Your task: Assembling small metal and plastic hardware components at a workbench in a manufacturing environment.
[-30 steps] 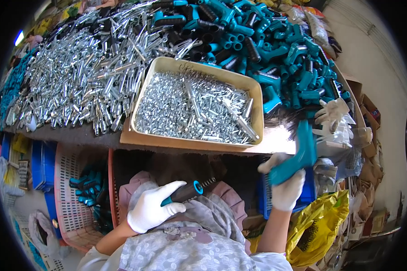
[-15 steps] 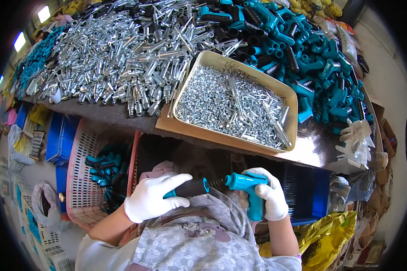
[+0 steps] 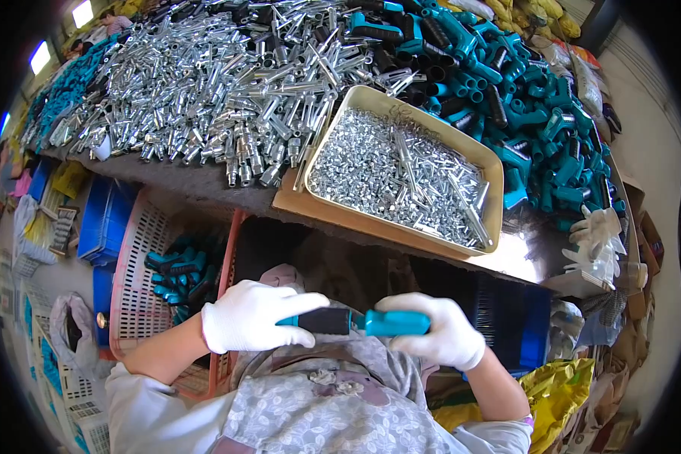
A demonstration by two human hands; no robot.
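Black-and-teal, the plastic cylinder [image 3: 331, 321] my white-gloved left hand [image 3: 251, 316] grips lines up, at near centre, with the teal plastic body [image 3: 396, 323] my white-gloved right hand [image 3: 440, 331] clasps, not fully joined, I judge.

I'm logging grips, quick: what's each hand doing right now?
Left hand: closed, holding a black-and-teal part.
Right hand: closed, holding a teal part.
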